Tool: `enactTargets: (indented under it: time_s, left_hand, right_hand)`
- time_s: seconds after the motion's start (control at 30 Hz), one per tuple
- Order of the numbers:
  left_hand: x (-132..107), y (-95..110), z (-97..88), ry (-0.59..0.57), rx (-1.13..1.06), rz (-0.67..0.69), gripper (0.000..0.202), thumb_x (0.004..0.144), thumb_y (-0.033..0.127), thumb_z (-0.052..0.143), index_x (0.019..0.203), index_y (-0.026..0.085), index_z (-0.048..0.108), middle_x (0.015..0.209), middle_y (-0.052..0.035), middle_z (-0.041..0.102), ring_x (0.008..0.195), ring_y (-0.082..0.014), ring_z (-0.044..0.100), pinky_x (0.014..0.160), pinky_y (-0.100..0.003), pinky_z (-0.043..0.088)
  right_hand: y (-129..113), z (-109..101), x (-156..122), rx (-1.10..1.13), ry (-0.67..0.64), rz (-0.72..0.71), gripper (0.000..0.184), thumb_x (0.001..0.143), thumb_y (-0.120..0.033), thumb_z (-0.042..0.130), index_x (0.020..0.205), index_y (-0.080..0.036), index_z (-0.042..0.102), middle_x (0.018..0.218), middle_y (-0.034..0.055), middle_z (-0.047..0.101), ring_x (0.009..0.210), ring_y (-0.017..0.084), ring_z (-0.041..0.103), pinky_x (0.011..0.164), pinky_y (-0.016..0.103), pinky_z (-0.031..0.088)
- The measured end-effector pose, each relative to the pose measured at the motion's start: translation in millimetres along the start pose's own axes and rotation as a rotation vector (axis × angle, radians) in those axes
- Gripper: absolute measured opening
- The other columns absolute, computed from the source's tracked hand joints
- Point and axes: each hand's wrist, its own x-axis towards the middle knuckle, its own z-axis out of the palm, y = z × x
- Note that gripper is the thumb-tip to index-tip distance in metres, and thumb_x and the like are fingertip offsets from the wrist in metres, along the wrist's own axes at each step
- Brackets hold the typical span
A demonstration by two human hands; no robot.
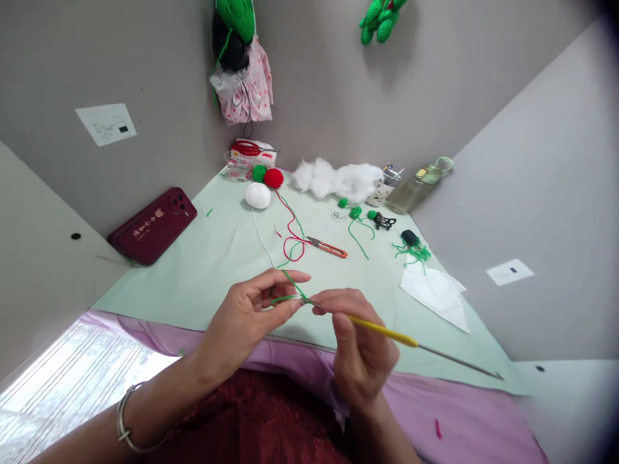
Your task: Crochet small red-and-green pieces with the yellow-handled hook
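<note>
My right hand (pixel 362 341) grips a crochet hook (pixel 387 330) by its yellow handle, and the hook's bare metal end points down to the right. The other tip meets a small piece of crochet (pixel 300 298), mostly hidden by fingers. My left hand (pixel 246 309) pinches that piece between thumb and fingers. Green yarn (pixel 293 282) runs over the left fingers to the hook tip. Beyond the hands lie orange-handled thread snips (pixel 329 247), a loop of red yarn (pixel 293 249), a white yarn ball (pixel 258 195), a red yarn ball (pixel 273 178) and a green yarn ball (pixel 260 173).
White stuffing (pixel 338 180) lies at the back, beside a pen cup (pixel 382 191) and a bottle (pixel 418 187). Small green crocheted pieces (pixel 356 212) and a white sheet (pixel 435 293) are on the right. A dark red phone (pixel 152 225) leans at the left wall.
</note>
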Motion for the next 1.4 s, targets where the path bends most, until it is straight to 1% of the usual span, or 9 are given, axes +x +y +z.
enactTargets:
  time_s: [0.37, 0.53, 0.7, 0.8, 0.9, 1.03, 1.13, 1.23, 1.4]
  left_hand:
    - [-2, 1, 4.8, 0.089, 0.092, 0.081, 0.027, 0.084, 0.024, 0.079, 0.111, 0.026, 0.082, 0.085, 0.0016, 0.066, 0.083, -0.014, 0.062, 0.082, -0.026, 0.052]
    - [-4, -1, 7.9, 0.031, -0.119, -0.038, 0.041, 0.082, 0.025, 0.084, 0.123, 0.026, 0.079, 0.082, 0.0033, 0.063, 0.079, -0.0127, 0.061, 0.081, -0.026, 0.052]
    - [2, 0, 3.7, -0.085, -0.464, -0.303, 0.044, 0.081, 0.029, 0.088, 0.124, 0.023, 0.079, 0.084, 0.0021, 0.066, 0.067, -0.0079, 0.054, 0.071, -0.023, 0.048]
    - [3, 0, 1.6, -0.073, -0.463, -0.264, 0.037, 0.081, 0.026, 0.088, 0.117, 0.023, 0.083, 0.083, 0.0012, 0.067, 0.068, -0.0079, 0.054, 0.07, -0.021, 0.047]
    - [1, -1, 3.2, -0.087, -0.392, -0.192, 0.035, 0.082, 0.025, 0.088, 0.117, 0.026, 0.083, 0.084, 0.001, 0.067, 0.074, -0.0107, 0.058, 0.072, -0.023, 0.048]
    - [-2, -3, 7.0, -0.048, -0.289, -0.127, 0.037, 0.083, 0.029, 0.088, 0.119, 0.029, 0.082, 0.087, 0.0005, 0.067, 0.084, -0.0148, 0.061, 0.075, -0.026, 0.05]
    - [-2, -4, 9.0, 0.016, -0.285, -0.107, 0.042, 0.082, 0.031, 0.089, 0.123, 0.027, 0.081, 0.085, 0.0015, 0.065, 0.079, -0.0132, 0.058, 0.073, -0.025, 0.048]
    - [0, -5, 8.8, -0.052, -0.435, -0.224, 0.046, 0.081, 0.031, 0.09, 0.124, 0.023, 0.08, 0.081, 0.0016, 0.064, 0.069, -0.0093, 0.051, 0.069, -0.023, 0.046]
    - [5, -3, 3.8, -0.095, -0.547, -0.302, 0.038, 0.081, 0.026, 0.089, 0.118, 0.018, 0.083, 0.081, 0.0, 0.064, 0.064, -0.0071, 0.048, 0.061, -0.021, 0.043]
  right_hand:
    - [2, 4, 2, -0.212, -0.065, -0.17, 0.026, 0.101, -0.005, 0.051, 0.111, -0.021, 0.069, 0.098, 0.0075, 0.077, 0.091, 0.018, 0.074, 0.075, 0.032, 0.062]
    - [15, 15, -12, -0.471, 0.025, -0.365, 0.037, 0.095, -0.006, 0.064, 0.127, -0.023, 0.073, 0.107, 0.0114, 0.075, 0.095, 0.023, 0.073, 0.075, 0.035, 0.063]
    - [7, 12, -11, -0.264, 0.068, -0.146, 0.037, 0.098, -0.009, 0.06, 0.123, -0.033, 0.074, 0.102, 0.006, 0.075, 0.09, 0.022, 0.072, 0.073, 0.037, 0.061]
    - [0, 7, -1, 0.004, 0.127, 0.066, 0.026, 0.103, -0.014, 0.053, 0.107, -0.027, 0.076, 0.084, 0.0036, 0.07, 0.079, 0.02, 0.067, 0.068, 0.036, 0.056]
    - [-1, 8, 5, 0.191, 0.13, 0.185, 0.022, 0.104, -0.019, 0.055, 0.1, -0.026, 0.076, 0.083, 0.0026, 0.07, 0.076, 0.018, 0.064, 0.067, 0.034, 0.054]
    - [4, 15, 4, 0.157, 0.085, 0.174, 0.023, 0.102, -0.014, 0.058, 0.106, -0.027, 0.077, 0.093, 0.0034, 0.075, 0.086, 0.018, 0.069, 0.072, 0.033, 0.058]
    - [6, 19, -3, -0.101, 0.073, 0.003, 0.032, 0.099, -0.007, 0.061, 0.115, -0.028, 0.077, 0.097, 0.004, 0.074, 0.087, 0.018, 0.07, 0.074, 0.033, 0.059]
    - [7, 19, -8, -0.304, 0.092, -0.151, 0.038, 0.096, -0.007, 0.065, 0.123, -0.031, 0.077, 0.109, 0.0066, 0.074, 0.093, 0.02, 0.072, 0.076, 0.034, 0.06]
    - [5, 11, 2, 0.054, 0.169, 0.138, 0.024, 0.102, -0.013, 0.058, 0.105, -0.027, 0.078, 0.085, 0.0021, 0.071, 0.074, 0.017, 0.065, 0.067, 0.034, 0.054]
